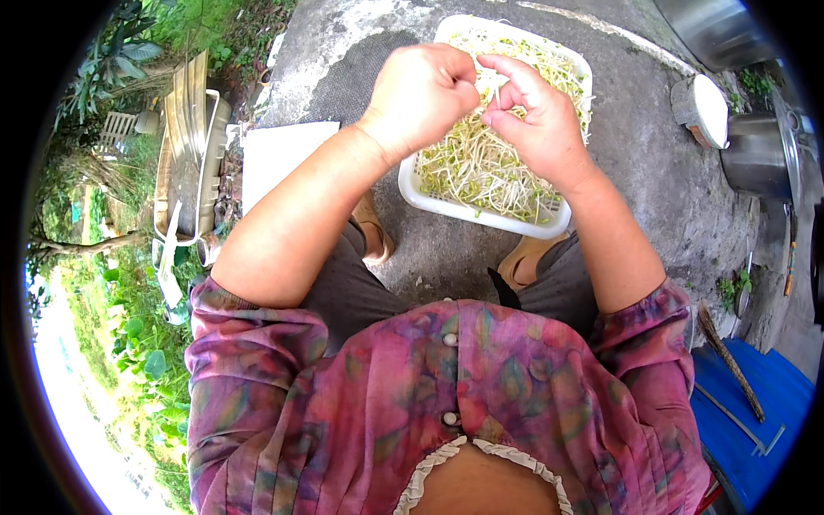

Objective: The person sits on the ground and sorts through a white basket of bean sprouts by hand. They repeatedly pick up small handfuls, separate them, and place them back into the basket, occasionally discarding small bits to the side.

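Note:
A white plastic basket (506, 225) full of bean sprouts (485, 176) sits on the ground in front of my feet. The sprouts have pale stems and yellow-green heads. Both my hands are above the basket, close together but apart. My left hand (421, 99) is closed, its thumb and fingers pressed together; whatever it holds is hidden. Facing it, my right hand (545, 129) has thumb and fingers curled together in a pinch, with a thin pale sprout seeming to show at the fingertips.
A white board or sheet (279, 159) lies left of the basket, near a dark mat (348, 86). On the right stand a white bucket (704, 112) and a metal pot (760, 154). A long planter-like tub (210, 163) borders greenery at left; a blue sheet (747, 403) lies lower right.

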`<control>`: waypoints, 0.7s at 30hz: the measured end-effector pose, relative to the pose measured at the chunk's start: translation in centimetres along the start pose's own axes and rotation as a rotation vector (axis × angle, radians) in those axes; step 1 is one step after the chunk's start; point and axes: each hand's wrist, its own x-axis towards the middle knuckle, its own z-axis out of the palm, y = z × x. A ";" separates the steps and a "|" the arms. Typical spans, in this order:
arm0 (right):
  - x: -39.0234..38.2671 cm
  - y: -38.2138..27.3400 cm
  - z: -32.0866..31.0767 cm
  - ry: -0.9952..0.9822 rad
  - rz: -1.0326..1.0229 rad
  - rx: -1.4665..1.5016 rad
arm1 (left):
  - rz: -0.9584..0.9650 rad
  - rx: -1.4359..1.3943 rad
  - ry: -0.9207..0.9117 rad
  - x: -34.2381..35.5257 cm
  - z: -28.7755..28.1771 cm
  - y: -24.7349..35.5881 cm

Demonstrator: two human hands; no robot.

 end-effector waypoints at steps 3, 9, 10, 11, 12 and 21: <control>0.1 0.5 -0.4 0.077 0.001 0.024 | -0.282 -0.230 0.042 0.6 -0.7 -0.9; 1.8 6.9 -4.2 0.369 0.178 -0.054 | -0.480 -0.242 0.752 1.7 -11.1 -10.1; 2.2 6.5 -3.7 0.374 0.081 -0.166 | -0.535 -0.171 1.008 -0.2 -15.2 -13.9; 2.2 6.6 -3.7 0.398 0.001 -0.309 | -0.710 0.160 1.100 -1.9 -17.6 -17.5; 2.1 6.9 -3.7 0.427 -0.071 -0.461 | -0.920 0.160 1.085 -2.7 -18.3 -17.9; -1.8 3.4 6.3 -0.341 -0.552 -0.335 | -0.577 0.049 0.493 -2.1 -15.0 -17.7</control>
